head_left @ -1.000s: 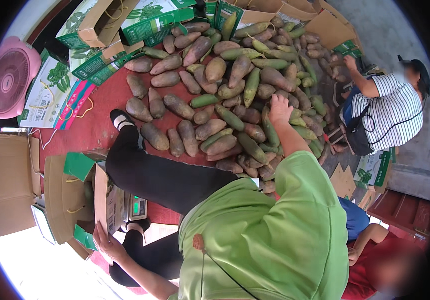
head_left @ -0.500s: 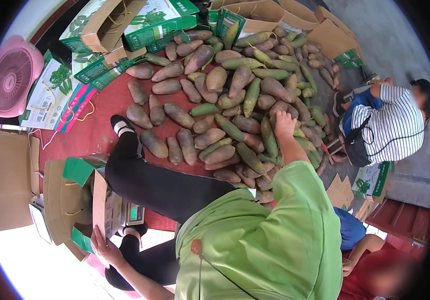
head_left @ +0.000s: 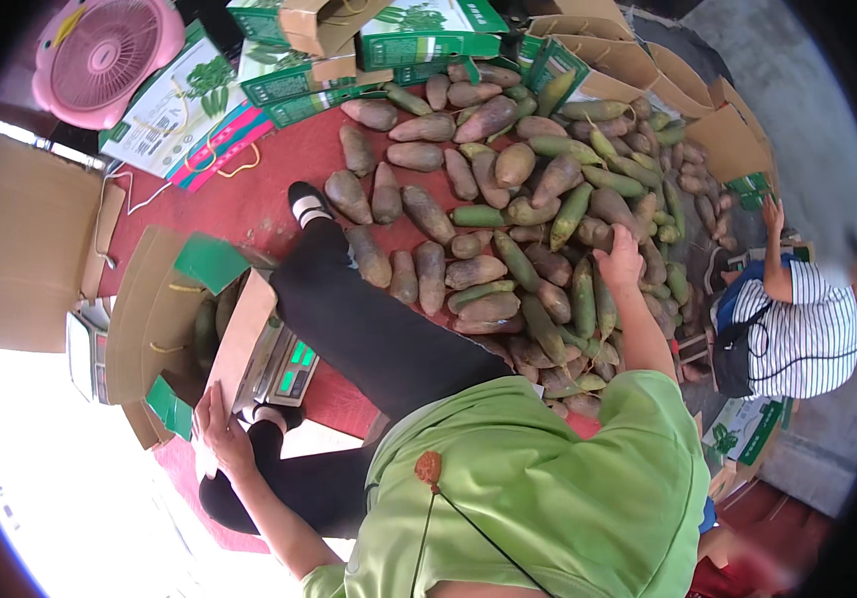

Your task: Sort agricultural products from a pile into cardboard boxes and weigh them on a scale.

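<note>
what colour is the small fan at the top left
Pink; the fan shows clearly in the head view.

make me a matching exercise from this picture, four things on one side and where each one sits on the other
Things:
1. pink fan
2. left hand
3. right hand
4. person in a striped shirt

Places:
A. on the pile of long brown and green vegetables
B. upper left corner, beside flat printed boxes
C. far right, past the pile
D. on the edge of the open carton at lower left

Pairs: 1-B, 2-D, 3-A, 4-C
</note>
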`<state>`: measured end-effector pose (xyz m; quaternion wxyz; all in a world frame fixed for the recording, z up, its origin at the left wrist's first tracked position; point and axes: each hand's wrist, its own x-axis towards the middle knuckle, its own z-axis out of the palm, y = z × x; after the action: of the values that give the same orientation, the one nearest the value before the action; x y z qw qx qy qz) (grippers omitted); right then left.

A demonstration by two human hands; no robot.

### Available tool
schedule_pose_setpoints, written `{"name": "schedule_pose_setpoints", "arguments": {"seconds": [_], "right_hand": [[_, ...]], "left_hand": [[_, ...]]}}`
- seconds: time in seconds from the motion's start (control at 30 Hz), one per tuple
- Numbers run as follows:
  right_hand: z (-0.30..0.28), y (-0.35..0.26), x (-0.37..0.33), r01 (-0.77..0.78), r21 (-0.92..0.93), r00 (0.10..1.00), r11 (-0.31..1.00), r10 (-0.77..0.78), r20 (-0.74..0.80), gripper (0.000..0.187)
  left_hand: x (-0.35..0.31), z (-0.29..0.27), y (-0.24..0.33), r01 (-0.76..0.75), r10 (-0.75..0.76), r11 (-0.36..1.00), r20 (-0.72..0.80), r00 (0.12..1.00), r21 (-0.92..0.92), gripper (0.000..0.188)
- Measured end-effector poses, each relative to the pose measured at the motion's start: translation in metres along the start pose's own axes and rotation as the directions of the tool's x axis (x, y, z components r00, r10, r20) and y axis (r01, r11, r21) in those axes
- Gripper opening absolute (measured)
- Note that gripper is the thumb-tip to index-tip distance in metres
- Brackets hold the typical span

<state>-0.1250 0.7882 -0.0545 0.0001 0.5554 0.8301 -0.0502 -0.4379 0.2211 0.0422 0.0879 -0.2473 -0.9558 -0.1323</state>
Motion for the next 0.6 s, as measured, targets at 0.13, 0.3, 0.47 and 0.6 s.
{"name": "schedule_pose_setpoints", "arguments": {"seconds": [0.13,0.3,0.47,0.6], "right_hand": [[-0.011,-0.015,0.018,0.272,0.250,0.954,0.930,-0.226,-0.198,0.064],[-0.086,-0.113,0.010,0.191,0.910,0.957,0.369,-0.277,-0.088,0.049],[-0.153,-0.225,-0.013,0.308,0.951,0.845,0.002,-0.461,-0.272,0.052],[-0.190,-0.314,-0.054,0.143,0.954,0.736,-0.266,-0.616,-0.282,0.053]], "left_hand": [[0.000,-0.003,-0.004,0.040,-0.039,0.998,0.019,0.999,-0.057,0.052],[0.005,-0.008,0.003,0.035,-0.034,0.999,0.013,0.999,-0.029,0.049],[0.004,-0.014,0.002,0.040,-0.040,0.999,0.014,0.999,-0.021,0.045],[0.002,-0.014,-0.002,0.060,-0.059,0.998,0.048,0.997,-0.020,0.044]]}}
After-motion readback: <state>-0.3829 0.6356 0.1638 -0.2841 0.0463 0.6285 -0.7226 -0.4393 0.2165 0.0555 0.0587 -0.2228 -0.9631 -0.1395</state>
